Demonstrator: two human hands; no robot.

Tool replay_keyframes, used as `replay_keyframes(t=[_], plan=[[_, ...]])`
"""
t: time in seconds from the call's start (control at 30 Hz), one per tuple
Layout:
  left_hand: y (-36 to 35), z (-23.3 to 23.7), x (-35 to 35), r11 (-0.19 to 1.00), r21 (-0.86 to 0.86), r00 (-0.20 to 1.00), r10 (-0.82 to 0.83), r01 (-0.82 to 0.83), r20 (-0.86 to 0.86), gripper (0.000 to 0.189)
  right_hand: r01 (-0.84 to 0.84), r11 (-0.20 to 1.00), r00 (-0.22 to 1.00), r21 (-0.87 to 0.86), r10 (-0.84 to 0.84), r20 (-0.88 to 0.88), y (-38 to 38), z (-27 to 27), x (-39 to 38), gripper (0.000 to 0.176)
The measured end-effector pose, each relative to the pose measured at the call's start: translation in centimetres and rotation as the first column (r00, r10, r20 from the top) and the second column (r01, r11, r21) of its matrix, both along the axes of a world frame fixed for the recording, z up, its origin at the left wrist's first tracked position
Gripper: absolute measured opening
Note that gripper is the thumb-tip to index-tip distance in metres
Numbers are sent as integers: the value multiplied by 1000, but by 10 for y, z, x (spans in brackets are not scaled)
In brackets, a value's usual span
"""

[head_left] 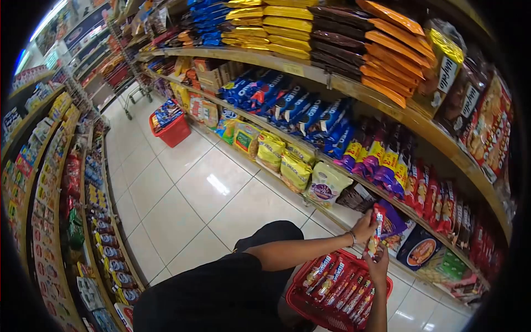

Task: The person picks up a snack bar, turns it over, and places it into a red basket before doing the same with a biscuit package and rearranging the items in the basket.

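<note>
A red Biskuat biscuit pack (378, 229) is held up above the basket, with both hands on it. My left hand (363, 229), with a bracelet at the wrist, closes on the pack's upper part. Lower down, my right hand (378, 266) grips the pack's bottom end with its fingers. Just beneath them sits a red plastic basket (293, 303), holding several similar red biscuit packs (340, 285) in a row. Larger Biskuat packs lie at the basket's left side.
To the right, a long shelf (326, 77) carries blue Oreo packs (298, 108), purple-yellow packs (381, 160) and red packs (434, 199). Yellow snack bags (296, 169) stand on its bottom level. Another red basket (171, 133) with goods is on the tiled floor (188, 193). Shelving (58, 221) lines the left.
</note>
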State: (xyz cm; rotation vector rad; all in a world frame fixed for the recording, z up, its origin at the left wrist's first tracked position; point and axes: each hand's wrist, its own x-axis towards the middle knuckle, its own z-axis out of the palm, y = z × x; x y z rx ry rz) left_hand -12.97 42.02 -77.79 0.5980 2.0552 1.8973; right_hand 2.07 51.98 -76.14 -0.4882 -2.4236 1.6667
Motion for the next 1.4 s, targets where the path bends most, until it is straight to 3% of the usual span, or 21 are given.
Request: replay_keyframes(t=[0.1,0.2,0.4,0.47,0.5,0.53,0.67,0.73,0.8,0.83,0.93,1.07,1.13,1.2,1.23,1.27,1.33,1.37,1.4], plan=[[2,-7,-6,998,62,997,15,-20,79,56,55,989,998,-137,-52,28,-10,30,-2,54],[-7,11,-4,996,65,977,53,-67,205,52,40,966,999,-256,-44,-8,-6,19,-4,54],[-13,16,-11,991,25,951,121,-134,283,72,56,968,992,-245,-81,-96,-27,38,-14,52],[-17,20,-12,991,-27,949,132,-130,288,74,82,979,992,-189,-98,-80,-28,45,-12,42],[-10,2,-15,983,3,963,179,-183,203,76,90,966,988,-242,-116,-97,-27,50,-13,36],[-9,-3,-18,986,-32,955,167,-164,246,74,95,951,985,-295,-134,-112,-28,56,-13,31],[-8,5,-12,991,-27,963,130,-127,236,73,126,977,978,-173,-151,-144,-27,71,-12,26],[-3,-4,-14,995,-25,961,97,-94,258,72,124,982,980,-144,-144,-136,-26,67,-8,33],[-1,-10,-17,995,-34,951,99,-93,292,70,111,992,957,67,-88,-278,-27,65,-8,42],[1,-11,-17,996,-20,944,94,-92,318,68,101,992,972,80,-81,-223,-28,76,-6,50],[3,-3,-13,995,-9,930,93,-96,354,65,120,980,975,158,-86,-207,-25,85,-4,52],[6,-9,-13,996,-72,958,77,-59,278,71,143,982,975,126,-117,-190,-19,83,-4,51],[-1,12,-4,992,-87,962,108,-89,252,64,161,975,973,154,-130,-191,-19,81,-4,51],[2,10,-4,987,-31,984,162,-161,71,58,123,992,983,38,-117,-140,-13,68,-4,53],[3,9,-5,981,81,984,176,-178,36,56,82,991,990,106,-70,-119,-10,64,-2,54],[6,3,-9,982,41,983,184,-184,9,59,47,988,992,146,-29,-125,-11,68,-1,58],[10,-2,-11,947,268,977,203,-177,-69,54,9,993,997,118,1,-82,-9,61,1,64],[3,17,-7,972,186,989,145,-142,-4,51,22,1000,997,-13,-23,-78,-7,53,0,67],[6,10,-9,961,246,980,157,-123,-122,52,41,989,996,-144,-53,-78,-6,45,-1,70]])
